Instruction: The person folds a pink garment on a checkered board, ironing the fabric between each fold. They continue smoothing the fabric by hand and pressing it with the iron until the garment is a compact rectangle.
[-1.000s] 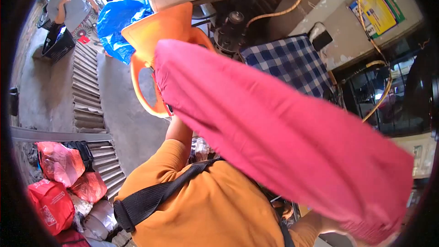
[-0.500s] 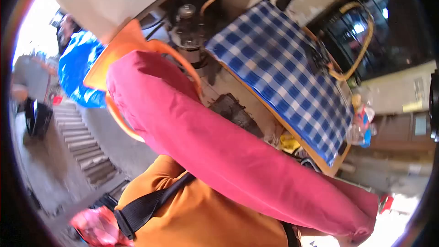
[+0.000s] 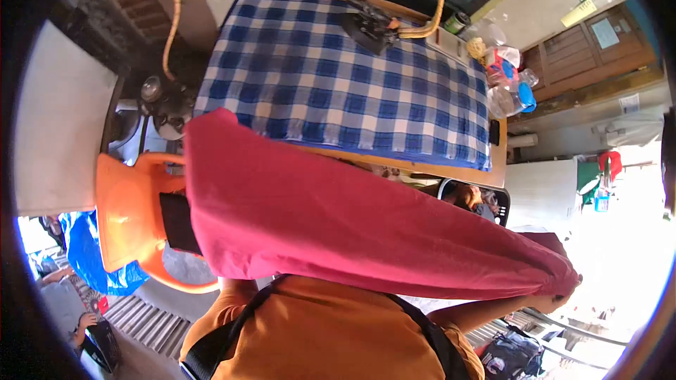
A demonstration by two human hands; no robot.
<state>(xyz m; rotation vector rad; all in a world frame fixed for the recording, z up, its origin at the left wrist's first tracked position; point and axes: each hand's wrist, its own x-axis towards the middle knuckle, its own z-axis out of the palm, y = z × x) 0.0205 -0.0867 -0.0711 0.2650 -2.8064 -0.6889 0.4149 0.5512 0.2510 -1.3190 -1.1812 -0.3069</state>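
A long red cloth garment (image 3: 338,218) is stretched sideways across my front, just before the table edge. My right hand (image 3: 553,301) is closed on its right end, with the fingers partly behind the fabric. My left forearm goes up behind the garment's left end, and the cloth hides that hand, so its fingers do not show. Beyond the garment lies a table pad covered in blue-and-white checked cloth (image 3: 296,70). A dark iron (image 3: 373,32) with a yellowish hose (image 3: 433,10) rests at the pad's far side.
To the left stands an orange plastic chair (image 3: 127,200), with a blue plastic sheet (image 3: 105,260) behind it. Another person (image 3: 67,309) is at the far left. Plastic bottles (image 3: 510,95) sit by the table's right end. A black basket (image 3: 503,204) is below that end.
My view has swung left to right and levelled, bringing the table to the front. The garment has gone from a slanted, tube-like shape to a wider, flatter spread. My right hand has come into view.
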